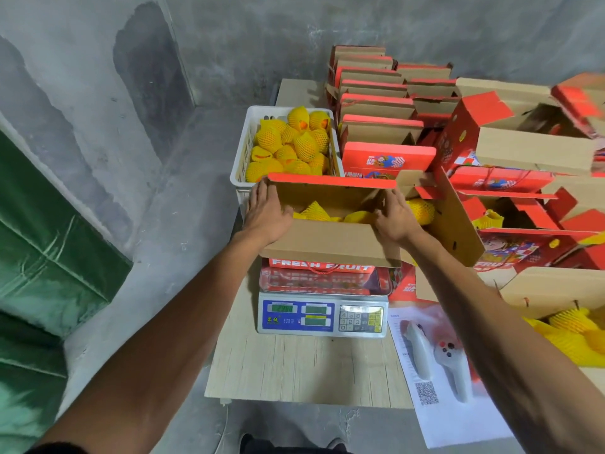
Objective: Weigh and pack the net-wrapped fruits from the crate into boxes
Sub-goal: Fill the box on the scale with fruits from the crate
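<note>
Cardboard, plastic, metal
Matt brown cardboard box (330, 239); white plastic crate (244, 149); yellow foam nets (288, 145); shiny metal scale pan (324, 285); grained wooden tabletop (294, 368).

An open red-and-brown cardboard box (330, 240) sits on the scale (322, 317) near the front edge of the desk (294, 365), with yellow net-wrapped fruits (316, 213) inside. Behind it, at the far left corner, a white crate (242, 149) holds a heap of netted fruits (288, 145).

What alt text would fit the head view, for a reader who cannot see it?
The left hand and the right hand rest on the sides of an open box on a scale; it holds net-wrapped fruits. Behind it a white crate holds more, and red boxes are stacked to the right.
</note>
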Available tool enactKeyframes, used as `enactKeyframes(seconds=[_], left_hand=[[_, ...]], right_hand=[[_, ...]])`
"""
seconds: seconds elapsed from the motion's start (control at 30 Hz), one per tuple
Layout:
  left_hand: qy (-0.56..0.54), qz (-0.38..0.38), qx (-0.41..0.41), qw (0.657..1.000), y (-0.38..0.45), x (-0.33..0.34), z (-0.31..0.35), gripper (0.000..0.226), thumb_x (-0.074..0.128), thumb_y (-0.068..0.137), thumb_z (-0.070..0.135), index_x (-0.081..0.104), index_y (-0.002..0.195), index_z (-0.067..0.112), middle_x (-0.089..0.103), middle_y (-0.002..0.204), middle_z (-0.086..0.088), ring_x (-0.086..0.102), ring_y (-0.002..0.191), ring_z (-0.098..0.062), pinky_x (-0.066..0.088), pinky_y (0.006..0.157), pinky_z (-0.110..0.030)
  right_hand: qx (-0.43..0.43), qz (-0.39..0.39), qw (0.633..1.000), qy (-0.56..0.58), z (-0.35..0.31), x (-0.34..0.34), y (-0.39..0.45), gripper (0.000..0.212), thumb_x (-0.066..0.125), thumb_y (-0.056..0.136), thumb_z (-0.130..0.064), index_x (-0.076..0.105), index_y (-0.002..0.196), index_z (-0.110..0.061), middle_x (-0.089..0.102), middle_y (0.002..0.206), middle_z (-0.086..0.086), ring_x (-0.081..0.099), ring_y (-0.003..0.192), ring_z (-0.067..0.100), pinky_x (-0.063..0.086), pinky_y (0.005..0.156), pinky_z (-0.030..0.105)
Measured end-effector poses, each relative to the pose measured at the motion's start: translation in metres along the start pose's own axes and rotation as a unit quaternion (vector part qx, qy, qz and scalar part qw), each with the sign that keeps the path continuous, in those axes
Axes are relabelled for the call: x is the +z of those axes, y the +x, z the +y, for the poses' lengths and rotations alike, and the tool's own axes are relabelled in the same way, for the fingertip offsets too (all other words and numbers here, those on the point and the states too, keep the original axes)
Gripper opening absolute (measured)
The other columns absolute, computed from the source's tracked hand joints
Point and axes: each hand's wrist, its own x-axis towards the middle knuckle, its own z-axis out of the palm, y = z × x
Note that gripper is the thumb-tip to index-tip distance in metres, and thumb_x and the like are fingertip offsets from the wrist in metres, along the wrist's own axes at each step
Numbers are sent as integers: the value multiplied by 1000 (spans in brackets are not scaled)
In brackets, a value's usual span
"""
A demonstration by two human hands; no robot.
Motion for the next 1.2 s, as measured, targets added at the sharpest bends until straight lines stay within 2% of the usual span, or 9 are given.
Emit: enactKeyframes(seconds=[0.13, 0.2, 0.4, 0.47, 0.57, 0.7, 0.87, 1.03, 1.2], left_hand=[[-78, 21, -16, 997, -1, 4, 2, 62, 44, 104, 24, 15, 158, 11, 22, 165, -9, 40, 141, -37, 42, 107, -50], [-88, 33, -17, 995, -1, 5, 2, 55, 43, 105, 23, 21, 154, 12, 35, 156, -12, 47, 133, -37, 47, 102, -52], [-108, 50, -10, 993, -4, 7, 1, 52, 40, 107, 24, 22, 154, 10, 42, 148, -14, 51, 127, -34, 49, 98, -48], [-114, 47, -10, 992, -5, 7, 1, 55, 40, 108, 25, 19, 156, 11, 39, 153, -12, 47, 134, -32, 47, 103, -48], [-126, 46, -12, 991, -6, 8, 0, 56, 40, 108, 26, 18, 158, 12, 36, 158, -10, 43, 139, -32, 44, 109, -52], [-139, 53, -12, 989, -7, 8, 0, 58, 41, 108, 26, 16, 159, 12, 33, 160, -8, 42, 140, -31, 44, 108, -46], [-149, 52, -13, 987, -8, 9, 0, 60, 42, 108, 27, 14, 160, 14, 31, 162, -6, 41, 142, -30, 43, 108, -45], [-168, 48, -26, 984, -10, 9, -1, 65, 42, 108, 29, 10, 162, 16, 22, 166, -5, 31, 149, -28, 34, 115, -42], [-151, 43, -33, 987, -9, 4, 0, 63, 49, 105, 32, 19, 159, 18, 25, 163, -3, 34, 147, -29, 34, 118, -47]], right_hand=[[29, 34, 975, 216, 3, 11, -8, 68, 38, 88, 12, 38, 151, -12, 50, 142, -1, 43, 131, 11, 30, 101, 0], [37, 52, 965, 253, 5, 16, -9, 74, 35, 84, 13, 43, 151, -19, 54, 137, -7, 46, 127, 4, 31, 93, -7], [28, 81, 956, 280, 7, 21, -8, 80, 34, 77, 10, 49, 149, -21, 58, 141, -5, 48, 130, 6, 36, 108, 9], [32, 80, 956, 281, 9, 22, -7, 82, 34, 78, 10, 47, 151, -25, 57, 142, -7, 48, 131, 6, 36, 104, 5], [44, 85, 954, 284, 10, 23, -8, 80, 34, 80, 7, 47, 150, -27, 58, 142, -4, 50, 132, 11, 38, 109, 16], [51, 95, 950, 292, 10, 25, -9, 78, 35, 81, 4, 48, 150, -29, 59, 138, -8, 52, 123, 6, 39, 92, -1], [56, 100, 949, 294, 11, 25, -9, 74, 35, 85, 9, 50, 149, -26, 59, 139, -4, 55, 116, 6, 40, 85, -3], [62, 93, 953, 283, 9, 23, -11, 70, 38, 87, 7, 49, 148, -25, 60, 140, 2, 54, 128, 18, 44, 107, 25], [54, 110, 973, 198, 1, 6, -12, 42, 50, 98, -10, 53, 139, -21, 62, 137, 7, 55, 129, 29, 43, 107, 36]])
